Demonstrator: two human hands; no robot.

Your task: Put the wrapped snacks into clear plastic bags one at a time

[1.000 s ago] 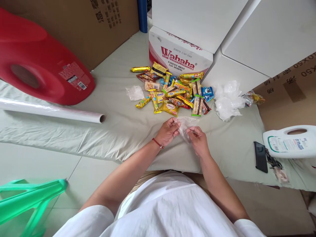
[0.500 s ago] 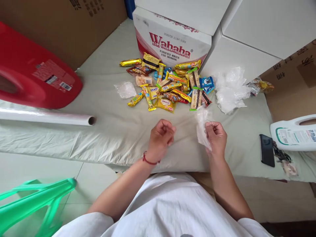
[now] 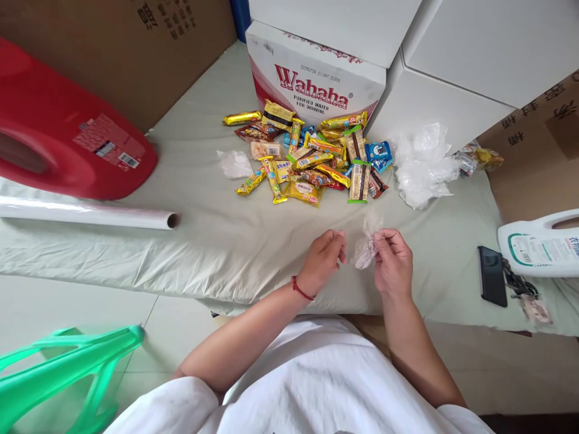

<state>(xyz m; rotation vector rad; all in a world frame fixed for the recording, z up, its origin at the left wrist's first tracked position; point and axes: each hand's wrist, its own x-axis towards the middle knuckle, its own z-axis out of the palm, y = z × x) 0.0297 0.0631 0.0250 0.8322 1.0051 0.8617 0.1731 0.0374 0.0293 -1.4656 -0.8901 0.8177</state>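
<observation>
Pinched between the thumb and fingers of my right hand is a small crumpled clear plastic bag, held up above the cloth-covered surface. My left hand is just left of the bag and apart from it, its fingers curled closed with nothing visible in them. Beyond both hands lies a pile of wrapped snacks, with yellow, brown and blue packets and green-ended bars. A heap of clear plastic bags sits right of the pile, and another folded clear bag lies at its left.
Behind the snacks stands a Wahaha water carton. To the left are a red jug and a roll of plastic film; a green stool is on the floor. At right are a phone, keys and a white bottle.
My left hand has moved right, closer to the bag in my right hand. The bag has become more bunched up. My right hand has barely shifted, and the snack pile is unchanged.
</observation>
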